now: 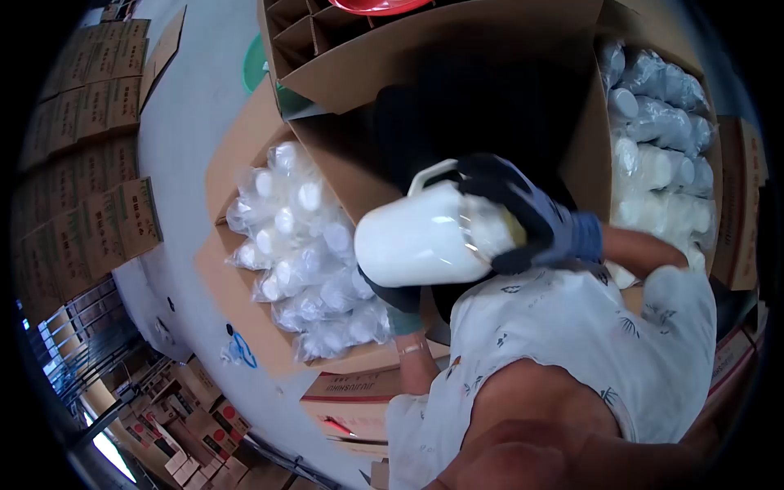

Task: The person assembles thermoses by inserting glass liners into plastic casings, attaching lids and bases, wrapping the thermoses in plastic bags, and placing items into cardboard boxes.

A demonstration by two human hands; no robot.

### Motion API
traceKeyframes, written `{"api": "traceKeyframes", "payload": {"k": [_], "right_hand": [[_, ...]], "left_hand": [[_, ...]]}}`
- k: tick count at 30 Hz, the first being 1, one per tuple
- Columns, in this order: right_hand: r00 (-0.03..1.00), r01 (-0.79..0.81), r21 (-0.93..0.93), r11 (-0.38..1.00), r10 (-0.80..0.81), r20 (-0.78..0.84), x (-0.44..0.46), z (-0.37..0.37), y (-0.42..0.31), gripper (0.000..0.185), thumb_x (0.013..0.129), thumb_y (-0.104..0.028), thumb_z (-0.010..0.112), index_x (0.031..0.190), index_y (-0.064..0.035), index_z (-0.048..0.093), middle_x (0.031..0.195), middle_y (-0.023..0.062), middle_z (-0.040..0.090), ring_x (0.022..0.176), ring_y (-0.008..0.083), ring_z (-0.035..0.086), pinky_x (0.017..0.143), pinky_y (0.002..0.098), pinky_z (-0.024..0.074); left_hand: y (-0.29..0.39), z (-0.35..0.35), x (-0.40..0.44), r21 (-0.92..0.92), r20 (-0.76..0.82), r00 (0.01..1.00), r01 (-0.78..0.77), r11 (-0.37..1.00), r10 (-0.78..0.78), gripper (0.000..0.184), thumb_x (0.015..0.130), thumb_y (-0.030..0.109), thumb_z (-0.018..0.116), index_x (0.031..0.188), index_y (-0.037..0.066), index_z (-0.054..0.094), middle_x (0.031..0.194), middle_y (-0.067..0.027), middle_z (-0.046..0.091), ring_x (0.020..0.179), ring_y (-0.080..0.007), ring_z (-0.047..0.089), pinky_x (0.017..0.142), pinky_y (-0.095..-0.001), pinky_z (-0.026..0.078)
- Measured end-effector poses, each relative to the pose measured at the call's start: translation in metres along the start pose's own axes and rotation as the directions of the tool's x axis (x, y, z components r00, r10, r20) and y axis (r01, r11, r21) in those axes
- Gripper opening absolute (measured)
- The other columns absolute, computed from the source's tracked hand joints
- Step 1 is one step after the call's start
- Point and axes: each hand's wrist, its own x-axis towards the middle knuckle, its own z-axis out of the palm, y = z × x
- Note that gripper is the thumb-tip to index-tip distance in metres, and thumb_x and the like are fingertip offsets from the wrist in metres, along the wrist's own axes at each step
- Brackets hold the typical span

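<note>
A glossy white jug (420,238) with a loop handle (431,174) lies tilted on its side in front of my body. My right hand (523,214), in a dark and blue-grey glove, is closed around its top end. Something clear and yellowish shows there between the fingers, too blurred to name. My left hand (398,298), also gloved, is under the jug's base. Its fingers are hidden behind the jug, so I cannot tell whether they grip it. Left of the jug, an open carton (237,175) holds many plastic-wrapped white pieces (314,265).
Another open carton (590,167) on the right holds more wrapped white pieces (665,167). Ahead stands a carton with cardboard dividers (298,37) and a red bowl-like item (380,5) on top. Stacked boxes (82,163) line the far left. A printed box (347,408) sits near my left arm.
</note>
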Motion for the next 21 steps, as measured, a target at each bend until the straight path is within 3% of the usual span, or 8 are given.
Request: {"api": "traceKeyframes", "payload": {"k": [1, 3, 5, 9, 12, 14, 17, 21], "right_hand": [[1.0, -0.02, 0.169, 0.985, 0.019, 0.006, 0.023, -0.004, -0.001, 0.095, 0.067, -0.034, 0.081, 0.143, -0.0031, 0.032, 0.137, 0.0209, 0.039, 0.126, 0.035, 0.041, 0.105, 0.0434, 0.0349], [0.977, 0.112, 0.279, 0.954, -0.157, 0.144, 0.059, -0.011, 0.001, 0.096, 0.063, -0.035, 0.084, 0.139, -0.0011, 0.034, 0.135, 0.0194, 0.041, 0.124, 0.0335, 0.044, 0.105, 0.0403, 0.0355], [0.898, 0.347, 0.131, 0.929, -0.369, 0.24, 0.081, -0.007, 0.01, 0.093, 0.067, -0.032, 0.083, 0.139, -0.0006, 0.034, 0.136, 0.019, 0.042, 0.124, 0.0343, 0.044, 0.105, 0.0413, 0.0358], [0.912, 0.244, 0.302, 0.921, -0.324, 0.25, 0.097, -0.003, 0.017, 0.092, 0.066, -0.026, 0.084, 0.14, -0.0022, 0.035, 0.135, 0.016, 0.046, 0.124, 0.0297, 0.046, 0.105, 0.0402, 0.0369], [0.92, 0.204, 0.416, 0.886, -0.319, 0.226, 0.109, -0.003, 0.013, 0.093, 0.065, -0.025, 0.085, 0.14, -0.0027, 0.035, 0.134, 0.0143, 0.048, 0.124, 0.0275, 0.047, 0.105, 0.0392, 0.0375], [0.945, 0.133, 0.487, 0.863, -0.259, 0.201, 0.119, -0.006, 0.006, 0.092, 0.063, -0.026, 0.086, 0.138, -0.0028, 0.039, 0.133, 0.0137, 0.049, 0.122, 0.0271, 0.048, 0.103, 0.0381, 0.0385], [0.937, 0.331, 0.181, 0.926, -0.346, 0.056, 0.129, -0.018, -0.002, 0.091, 0.064, -0.031, 0.086, 0.138, -0.0027, 0.04, 0.124, 0.0152, 0.054, 0.117, 0.0274, 0.052, 0.101, 0.0379, 0.043], [0.944, 0.237, -0.095, 0.967, -0.252, -0.212, 0.14, -0.022, -0.015, 0.074, 0.062, -0.03, 0.085, 0.122, -0.0021, 0.052, 0.115, 0.0135, 0.056, 0.104, 0.0277, 0.057, 0.091, 0.0377, 0.0452]], "left_hand": [[0.012, 0.002, 0.007, 0.013, -0.025, 0.999, -0.038, 0.999, 0.038, 0.055, 0.081, 0.013, 0.069, 0.13, 0.001, 0.047, 0.127, -0.0157, 0.055, 0.111, -0.0248, 0.057, 0.096, -0.0393, 0.046], [0.006, -0.019, 0.029, 0.525, 0.219, 0.911, -0.413, 0.744, 0.351, 0.058, 0.083, 0.014, 0.069, 0.134, 0.005, 0.043, 0.131, -0.0139, 0.052, 0.118, -0.0247, 0.052, 0.1, -0.0396, 0.043], [-0.015, -0.051, 0.047, 0.631, 0.414, 0.866, -0.496, 0.597, 0.282, 0.059, 0.084, 0.013, 0.068, 0.136, 0.005, 0.041, 0.132, -0.0133, 0.051, 0.12, -0.0243, 0.051, 0.101, -0.0384, 0.042], [-0.025, -0.088, 0.073, 0.535, 0.511, 0.844, -0.165, 0.828, -0.163, 0.055, 0.086, 0.013, 0.064, 0.135, 0.003, 0.041, 0.13, -0.0136, 0.053, 0.119, -0.0221, 0.051, 0.101, -0.035, 0.042], [-0.059, -0.106, 0.077, 0.102, 0.456, 0.849, 0.247, 0.964, -0.265, 0.052, 0.09, 0.018, 0.061, 0.136, 0.004, 0.04, 0.133, -0.0135, 0.051, 0.121, -0.0216, 0.049, 0.102, -0.0354, 0.041], [-0.079, -0.099, 0.084, 0.069, 0.401, 0.909, 0.09, 0.994, -0.111, 0.051, 0.092, 0.023, 0.057, 0.137, 0.005, 0.04, 0.133, -0.0127, 0.051, 0.122, -0.0221, 0.048, 0.104, -0.0362, 0.04], [-0.082, -0.05, 0.083, 0.545, 0.469, 0.792, -0.608, 0.577, 0.392, 0.051, 0.094, 0.03, 0.053, 0.138, 0.007, 0.039, 0.132, -0.0106, 0.052, 0.123, -0.0232, 0.048, 0.107, -0.0374, 0.035], [0.027, 0.037, 0.087, 0.717, 0.482, 0.575, -0.693, 0.08, 0.661, 0.054, 0.087, 0.027, 0.062, 0.135, 0.009, 0.044, 0.133, -0.0091, 0.051, 0.123, -0.0237, 0.048, 0.104, -0.0374, 0.036]]}}
